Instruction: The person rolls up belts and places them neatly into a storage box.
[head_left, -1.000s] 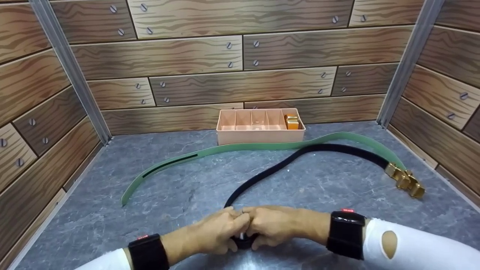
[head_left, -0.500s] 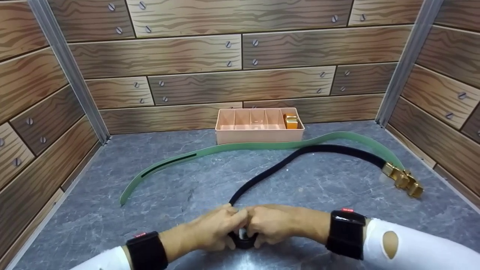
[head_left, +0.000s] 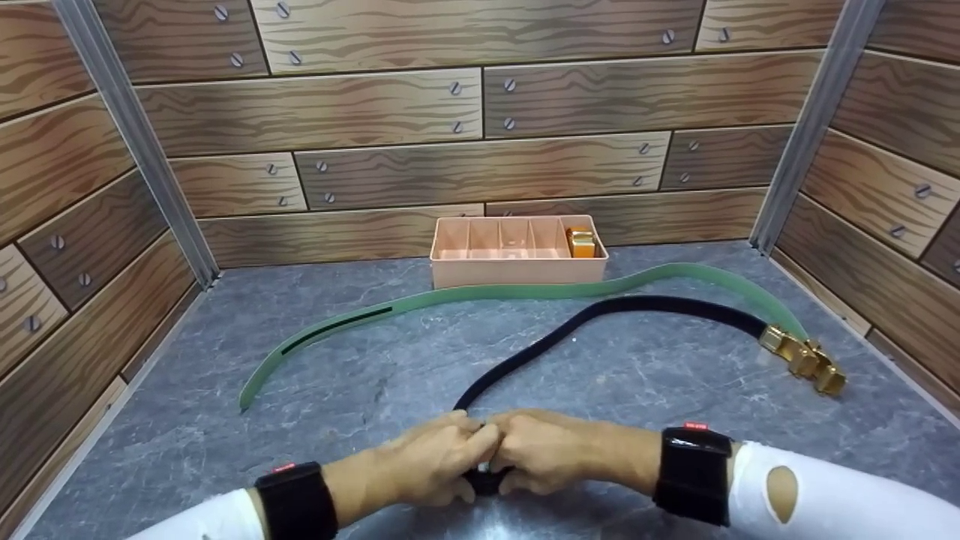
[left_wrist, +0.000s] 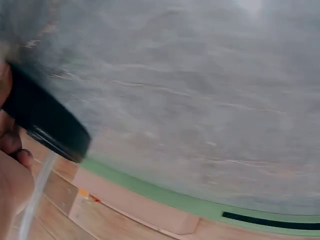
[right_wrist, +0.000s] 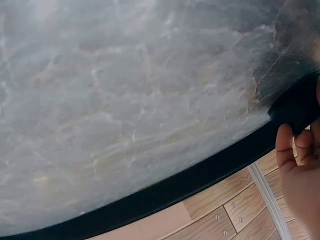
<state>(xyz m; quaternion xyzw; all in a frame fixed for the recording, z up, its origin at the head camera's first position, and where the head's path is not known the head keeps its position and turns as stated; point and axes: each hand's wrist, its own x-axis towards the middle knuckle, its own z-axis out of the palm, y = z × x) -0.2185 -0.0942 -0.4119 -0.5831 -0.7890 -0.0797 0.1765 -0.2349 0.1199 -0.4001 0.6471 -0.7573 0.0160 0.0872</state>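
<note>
Both hands meet near the front of the grey table and grip the free part of a black belt (head_left: 540, 346). My left hand (head_left: 439, 459) curls round one side of the belt's bent end, and my right hand (head_left: 538, 451) pinches it just opposite. Between them a dark loop of strap shows, partly hidden by the fingers. In the left wrist view a folded stretch of the belt (left_wrist: 47, 117) sticks out from the fingers. From the right hand the belt (right_wrist: 195, 175) runs away in a long curve. Its gold buckle (head_left: 774, 339) lies at the right.
Behind lies a green belt (head_left: 487, 293) with a black stripe near its left end. More gold buckles (head_left: 816, 364) sit at the right. A pink compartment tray (head_left: 517, 274) stands at the back with an orange-and-gold piece (head_left: 582, 244) in its right compartment. Wood-patterned walls enclose the table.
The black belt's far curve and its buckle end have shifted slightly left and toward me. Both hands stay nearly in place, with small finger movements. The green belt and tray have not moved.
</note>
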